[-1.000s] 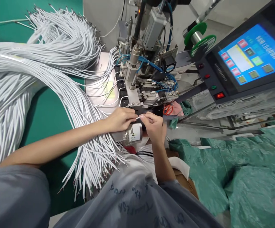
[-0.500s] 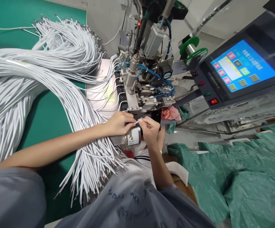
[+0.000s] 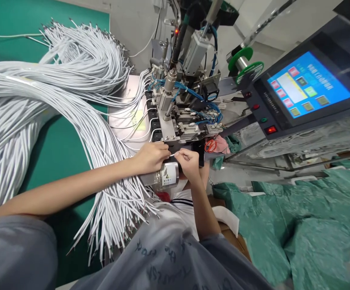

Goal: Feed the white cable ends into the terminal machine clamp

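Note:
My left hand (image 3: pixel 154 157) is closed round a white cable, just in front of the machine (image 3: pixel 175 104). The cable end (image 3: pixel 172 155) shows in the small gap between my hands. My right hand (image 3: pixel 188 162) pinches the tip of that cable between thumb and fingers. Below my hands lies a clear container with a white label (image 3: pixel 169 174). A thick bundle of white cables (image 3: pixel 114 201) passes under my left forearm, its loose ends hanging towards my lap. Several cables run into black holders (image 3: pixel 154 125) along the machine's left side.
More white cables (image 3: pixel 87 60) lie on the green table (image 3: pixel 56 145) at left. A control screen (image 3: pixel 310 86) stands at right, with a green spool (image 3: pixel 244 64) beside it. Orange-handled scissors (image 3: pixel 211 145) lie by a pink cloth (image 3: pixel 221 144). Green sheeting (image 3: pixel 307 209) covers things at lower right.
My right hand has shifted slightly left and its fingers have closed more on the cable tip. My left hand stays nearly in place, its fingers drawn in a little.

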Tool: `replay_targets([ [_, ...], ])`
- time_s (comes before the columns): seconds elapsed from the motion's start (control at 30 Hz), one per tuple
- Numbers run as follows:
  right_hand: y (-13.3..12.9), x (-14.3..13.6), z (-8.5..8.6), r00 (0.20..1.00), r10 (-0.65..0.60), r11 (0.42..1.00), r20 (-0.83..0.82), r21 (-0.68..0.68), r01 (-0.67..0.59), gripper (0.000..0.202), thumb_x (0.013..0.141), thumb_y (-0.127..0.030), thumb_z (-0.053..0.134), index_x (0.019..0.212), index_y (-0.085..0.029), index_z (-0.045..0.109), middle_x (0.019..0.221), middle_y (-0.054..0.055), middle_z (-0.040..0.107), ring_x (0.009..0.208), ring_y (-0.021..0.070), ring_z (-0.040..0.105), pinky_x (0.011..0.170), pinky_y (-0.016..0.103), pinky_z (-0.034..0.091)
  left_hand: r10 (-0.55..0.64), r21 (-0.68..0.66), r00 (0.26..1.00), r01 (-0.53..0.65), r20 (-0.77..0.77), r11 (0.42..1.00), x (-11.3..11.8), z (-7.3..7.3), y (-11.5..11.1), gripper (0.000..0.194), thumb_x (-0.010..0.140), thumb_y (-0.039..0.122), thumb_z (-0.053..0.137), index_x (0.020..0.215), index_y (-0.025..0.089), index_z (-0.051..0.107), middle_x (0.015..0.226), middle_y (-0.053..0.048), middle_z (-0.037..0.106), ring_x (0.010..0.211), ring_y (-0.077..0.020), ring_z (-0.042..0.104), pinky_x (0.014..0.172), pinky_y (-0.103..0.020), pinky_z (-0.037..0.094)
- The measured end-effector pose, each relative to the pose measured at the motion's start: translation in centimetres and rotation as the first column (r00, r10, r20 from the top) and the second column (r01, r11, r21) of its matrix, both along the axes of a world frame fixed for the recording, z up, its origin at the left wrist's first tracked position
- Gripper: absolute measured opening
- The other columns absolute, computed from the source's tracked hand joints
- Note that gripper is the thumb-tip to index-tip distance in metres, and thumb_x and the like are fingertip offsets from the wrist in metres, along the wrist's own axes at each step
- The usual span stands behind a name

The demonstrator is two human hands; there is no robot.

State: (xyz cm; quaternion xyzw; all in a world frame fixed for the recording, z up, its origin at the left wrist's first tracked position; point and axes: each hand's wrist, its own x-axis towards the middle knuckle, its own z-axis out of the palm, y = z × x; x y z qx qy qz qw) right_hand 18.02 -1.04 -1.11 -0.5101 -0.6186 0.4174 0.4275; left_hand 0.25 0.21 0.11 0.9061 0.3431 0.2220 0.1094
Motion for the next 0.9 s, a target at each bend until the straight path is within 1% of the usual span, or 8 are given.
replay_targets([
  [0.1,-0.4,-1.1,-0.8,0.992,-0.106,0.99,-0.073,0.081,0.112,0.027,0.077,-0.024,0.056,0.052,-0.016,0.051,0.054,-0.004,0.036,0.051,0.0089,0.033,0.049,0.025,0.025,-0.002,-0.046,0.999,0.004,0.035,0.999,0.1,0.1,0.0,0.023,0.085,0.017,0.046,0.076,0.015,0.067,0.068,-0.003,0.06,0.064,-0.0137,0.055,0.058,-0.025,0.041],
  [0.17,-0.7,-1.7,-1.1,0.983,-0.156,0.982,-0.098,0.094,0.165,0.027,0.078,-0.024,0.055,0.053,-0.017,0.052,0.054,-0.004,0.036,0.052,0.0094,0.034,0.049,0.026,0.026,-0.024,-0.058,0.999,0.026,0.037,0.998,0.1,0.1,0.0,0.024,0.087,0.02,0.046,0.077,0.015,0.067,0.067,-0.002,0.06,0.064,-0.0132,0.055,0.059,-0.025,0.041],
  [0.33,-0.8,-1.6,-1.5,0.986,-0.162,0.983,-0.043,0.086,0.165,0.026,0.079,-0.026,0.055,0.054,-0.017,0.055,0.056,-0.003,0.04,0.054,0.0104,0.036,0.051,0.026,0.028,-0.087,-0.117,0.996,0.088,0.015,0.989,0.0,0.2,0.0,0.03,0.09,0.02,0.04,0.076,0.013,0.065,0.069,-0.004,0.058,0.061,-0.012,0.054,0.057,-0.023,0.041],
  [0.5,0.3,-0.3,-2.4,0.997,-0.076,0.997,-0.014,-0.015,0.076,0.024,0.077,-0.028,0.055,0.056,-0.017,0.057,0.058,-0.002,0.047,0.057,0.0116,0.044,0.054,0.025,0.035,-0.029,-0.141,0.981,0.002,-0.19,0.99,0.1,-0.1,0.1,0.027,0.086,0.013,0.038,0.082,0.011,0.065,0.074,-0.007,0.058,0.057,-0.0129,0.055,0.054,-0.025,0.044],
  [0.6,0.8,0.3,-3.1,0.991,-0.13,0.991,-0.042,-0.049,0.128,0.018,0.077,-0.028,0.053,0.066,-0.017,0.063,0.069,0.002,0.06,0.067,0.0147,0.054,0.063,0.027,0.043,0.009,-0.15,0.975,-0.043,-0.22,0.988,0.1,-0.5,0.3,0.027,0.087,0.013,0.037,0.081,0.01,0.063,0.078,-0.009,0.058,0.057,-0.0137,0.056,0.054,-0.026,0.045],
  [0.67,0.9,0.3,-3.5,0.986,-0.155,0.984,-0.069,-0.103,0.147,0.015,0.075,-0.029,0.055,0.071,-0.017,0.064,0.073,0.003,0.064,0.068,0.015,0.056,0.065,0.027,0.044,0.018,-0.153,0.972,-0.055,-0.232,0.987,0.0,-0.7,0.3,0.028,0.088,0.014,0.036,0.08,0.01,0.063,0.08,-0.01,0.058,0.056,-0.0141,0.056,0.053,-0.027,0.046],
  [0.77,1.0,0.2,-3.7,0.983,-0.147,0.973,-0.113,-0.194,0.123,0.014,0.072,-0.03,0.059,0.072,-0.017,0.063,0.068,0.001,0.062,0.06,0.0124,0.053,0.059,0.025,0.043,0.025,-0.142,0.963,-0.065,-0.267,0.988,0.0,-0.8,0.4,0.028,0.088,0.014,0.036,0.08,0.01,0.062,0.079,-0.009,0.058,0.055,-0.0136,0.056,0.051,-0.026,0.045],
  [0.9,1.1,-0.1,-3.7,0.984,-0.124,0.965,-0.127,-0.245,0.09,0.014,0.072,-0.03,0.059,0.068,-0.017,0.059,0.057,-0.003,0.053,0.053,0.0101,0.046,0.053,0.024,0.038,-0.006,-0.117,0.956,-0.03,-0.292,0.993,0.0,-0.6,0.4,0.025,0.086,0.011,0.038,0.086,0.01,0.063,0.08,-0.009,0.058,0.056,-0.0137,0.057,0.052,-0.025,0.046],
])
